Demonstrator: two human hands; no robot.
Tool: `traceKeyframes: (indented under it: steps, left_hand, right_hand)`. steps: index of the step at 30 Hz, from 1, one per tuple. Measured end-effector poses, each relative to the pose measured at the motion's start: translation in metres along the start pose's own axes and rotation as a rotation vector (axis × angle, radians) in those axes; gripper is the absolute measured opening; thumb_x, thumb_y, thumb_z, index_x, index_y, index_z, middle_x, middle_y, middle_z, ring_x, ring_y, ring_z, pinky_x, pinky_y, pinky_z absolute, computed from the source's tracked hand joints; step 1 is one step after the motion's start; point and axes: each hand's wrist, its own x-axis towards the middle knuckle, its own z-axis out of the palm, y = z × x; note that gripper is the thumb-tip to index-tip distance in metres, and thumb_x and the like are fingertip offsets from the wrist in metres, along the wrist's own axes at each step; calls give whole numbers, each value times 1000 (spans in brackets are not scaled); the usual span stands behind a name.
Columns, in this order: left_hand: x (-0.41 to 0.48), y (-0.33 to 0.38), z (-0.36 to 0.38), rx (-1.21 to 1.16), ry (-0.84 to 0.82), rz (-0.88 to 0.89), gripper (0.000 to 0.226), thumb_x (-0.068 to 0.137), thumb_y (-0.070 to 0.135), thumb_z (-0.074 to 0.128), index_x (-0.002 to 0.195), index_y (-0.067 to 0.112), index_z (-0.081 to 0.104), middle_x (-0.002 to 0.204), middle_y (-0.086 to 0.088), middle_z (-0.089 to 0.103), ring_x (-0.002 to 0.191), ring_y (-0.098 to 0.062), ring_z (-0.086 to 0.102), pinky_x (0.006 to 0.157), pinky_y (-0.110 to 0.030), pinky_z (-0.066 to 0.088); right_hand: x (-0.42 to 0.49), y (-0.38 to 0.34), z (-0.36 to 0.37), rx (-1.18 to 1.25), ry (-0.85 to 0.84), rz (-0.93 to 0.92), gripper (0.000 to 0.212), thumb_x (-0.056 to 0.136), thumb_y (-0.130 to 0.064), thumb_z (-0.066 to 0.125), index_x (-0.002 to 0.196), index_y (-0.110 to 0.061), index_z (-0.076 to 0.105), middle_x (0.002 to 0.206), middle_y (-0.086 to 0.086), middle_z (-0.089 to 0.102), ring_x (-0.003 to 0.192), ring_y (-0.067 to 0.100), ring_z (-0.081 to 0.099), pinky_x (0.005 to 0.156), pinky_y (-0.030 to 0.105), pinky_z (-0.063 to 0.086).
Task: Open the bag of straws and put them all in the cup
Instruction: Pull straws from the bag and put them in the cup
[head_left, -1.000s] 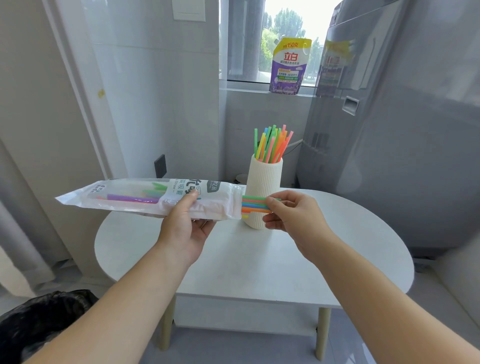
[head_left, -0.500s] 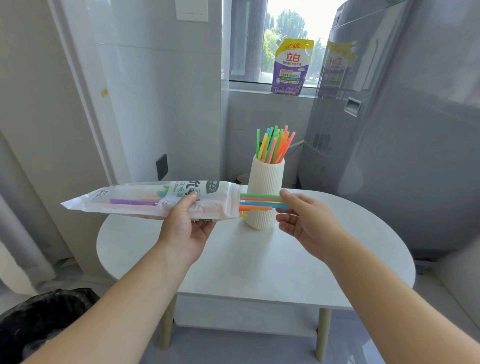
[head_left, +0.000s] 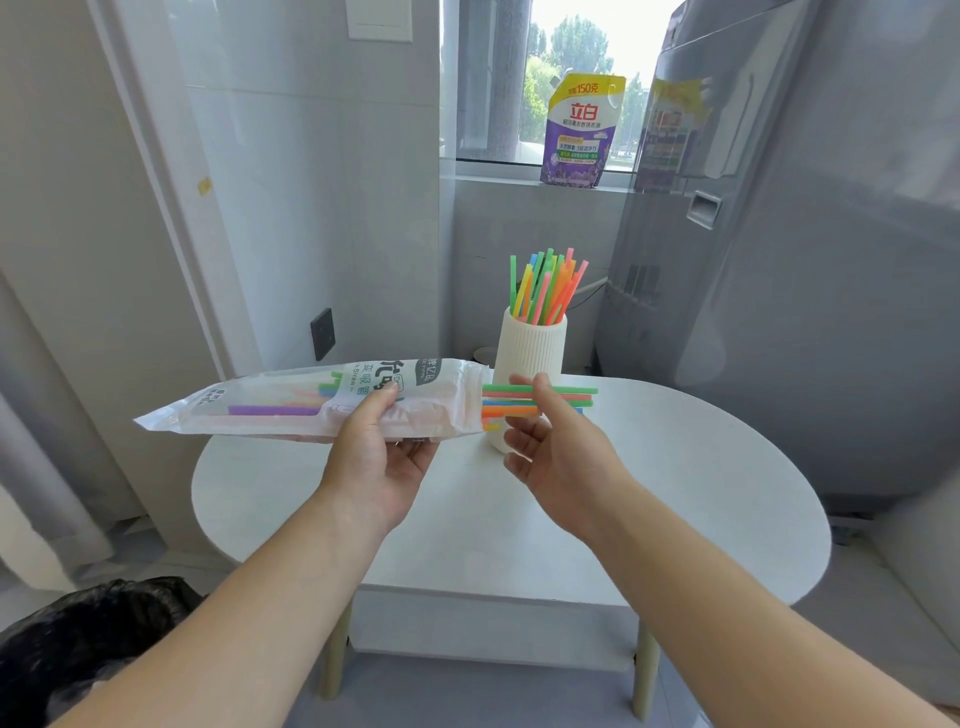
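Note:
My left hand (head_left: 376, 457) holds the clear printed straw bag (head_left: 291, 402) level above the table, its open end pointing right. Several coloured straws (head_left: 569, 399) stick out of that end, in front of the cup. My right hand (head_left: 558, 454) is cupped around them: the thumb lies over the top straw and the other fingers are spread loosely underneath, not closed. The white ribbed cup (head_left: 530, 353) stands upright on the table behind the hands, with several straws (head_left: 545, 286) standing in it. More straws, one of them purple, show inside the bag.
The round white table (head_left: 675, 493) fills the middle. A grey fridge (head_left: 805, 260) stands close on the right. A purple detergent pouch (head_left: 582, 130) sits on the windowsill. A black bin bag (head_left: 78, 639) is on the floor at lower left.
My right hand let go of the straw tips and slid left along them toward the bag. The straws now stick further out of the bag. The bag has hardly moved.

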Motion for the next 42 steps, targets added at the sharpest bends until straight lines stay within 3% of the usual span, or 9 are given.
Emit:
traceKeyframes:
  steps: [5,9,16,21,29,34,37,42]
  left_hand:
    - [-1,-2,1,-14,8,-18,22,95,13,65,116,17,65,99,-6,79,78,-18,77,62,-30,63]
    - [-1,-2,1,-21,15,-26,24,94,13,66,118,16,65,93,-5,79,75,-18,77,60,-29,62]
    - [0,-3,1,-18,19,-38,21,94,15,65,116,16,66,95,-5,79,78,-18,76,70,-30,64]
    - [1,0,-1,-24,34,-33,21,94,15,66,115,16,65,101,-6,78,84,-18,75,79,-31,62]
    - [3,4,-1,-58,58,-15,16,95,15,65,111,17,64,98,-5,78,85,-18,75,82,-31,61]
    - [7,7,-3,-69,78,2,21,94,17,66,115,18,64,94,-4,78,79,-17,76,75,-30,63]
    - [8,10,-5,-83,85,16,24,94,16,66,118,18,63,93,-4,78,81,-17,76,74,-30,63]
    - [11,13,-7,-92,83,44,38,94,16,66,132,16,61,92,-4,78,80,-17,76,76,-31,63]
  right_hand:
    - [1,-5,6,52,43,-95,32,101,-39,54,117,-19,73,105,3,64,84,17,53,78,32,46]
    - [8,-6,2,-13,135,-132,40,99,-42,57,125,-13,65,119,9,70,94,17,62,72,30,46]
    - [9,-21,-3,-124,185,-260,37,98,-42,58,109,-10,73,86,3,66,68,11,58,69,26,49]
    - [4,-38,-10,-164,124,-344,35,98,-37,58,107,-7,73,87,6,72,64,8,69,64,22,55]
    - [-5,-69,-21,-234,121,-471,27,99,-31,59,97,-6,70,92,15,76,81,25,77,73,32,63]
    - [-11,-87,-28,-280,152,-557,25,100,-28,59,91,-6,69,80,10,76,73,24,77,66,30,63]
    - [-14,-96,-35,-330,197,-578,25,99,-30,60,92,-8,70,73,1,77,71,23,77,70,33,63]
    - [-22,-112,-47,-297,264,-610,24,99,-29,61,89,-9,67,82,5,75,72,23,77,68,33,64]
